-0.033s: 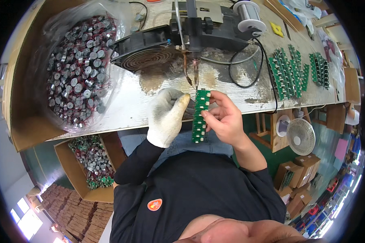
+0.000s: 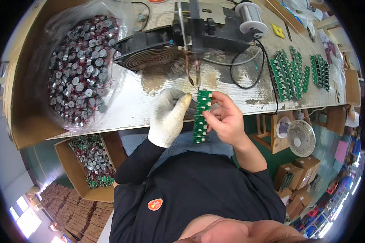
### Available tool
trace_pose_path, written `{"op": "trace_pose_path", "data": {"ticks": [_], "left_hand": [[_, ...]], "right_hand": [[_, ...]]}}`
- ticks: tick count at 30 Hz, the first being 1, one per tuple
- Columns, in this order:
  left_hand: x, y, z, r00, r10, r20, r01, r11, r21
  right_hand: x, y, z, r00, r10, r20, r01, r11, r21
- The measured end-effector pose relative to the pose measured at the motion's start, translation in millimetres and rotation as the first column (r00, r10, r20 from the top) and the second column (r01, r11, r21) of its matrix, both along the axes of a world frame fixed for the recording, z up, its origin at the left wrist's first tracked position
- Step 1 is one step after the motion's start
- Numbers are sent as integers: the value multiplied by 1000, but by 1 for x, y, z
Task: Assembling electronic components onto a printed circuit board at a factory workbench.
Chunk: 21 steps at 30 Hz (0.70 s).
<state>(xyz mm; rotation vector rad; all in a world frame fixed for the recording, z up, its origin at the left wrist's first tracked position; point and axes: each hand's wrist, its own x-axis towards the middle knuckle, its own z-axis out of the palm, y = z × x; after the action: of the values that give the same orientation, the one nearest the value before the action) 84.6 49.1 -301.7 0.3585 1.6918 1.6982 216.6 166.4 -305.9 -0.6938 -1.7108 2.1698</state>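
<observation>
My bare right hand [image 2: 224, 117] pinches a strip of green circuit boards [image 2: 201, 117] between thumb and fingers. The strip stands lengthwise in front of me, small pale parts along it. Its far end is just under the tip of a soldering iron [image 2: 198, 75]; whether they touch, I cannot tell. My left hand [image 2: 167, 115], in a whitish glove stained at the thumb, is closed close to the strip's left side. Its fingertips are mostly hidden behind the thumb, so what they hold cannot be made out. A thin metal feed tube [image 2: 189, 77] bends down beside the iron.
Left on the bench, a plastic bag [image 2: 115, 81] holds many small round motors [image 2: 79, 77] with red wires. A black fan [image 2: 146, 56] and solder spool [image 2: 249, 18] stand behind the iron. More green board strips [image 2: 288, 77] lie right. Below left sits a cardboard box [image 2: 71, 174].
The whole view has shifted very slightly. Both hands keep their grip and place by the iron, and the board strip stays below its tip.
</observation>
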Motion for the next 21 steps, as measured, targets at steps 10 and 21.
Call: {"op": "trace_pose_path", "data": {"ticks": [10,21], "left_hand": [[-41,-31,-13,656,121,-745,-130,990,46],[-123,-89,34,163,-307,-938,-561,753,-344]], "right_hand": [[-5,22,1,991,-129,31,129,992,4],[-12,18,-3,998,-62,-18,63,992,105]]}}
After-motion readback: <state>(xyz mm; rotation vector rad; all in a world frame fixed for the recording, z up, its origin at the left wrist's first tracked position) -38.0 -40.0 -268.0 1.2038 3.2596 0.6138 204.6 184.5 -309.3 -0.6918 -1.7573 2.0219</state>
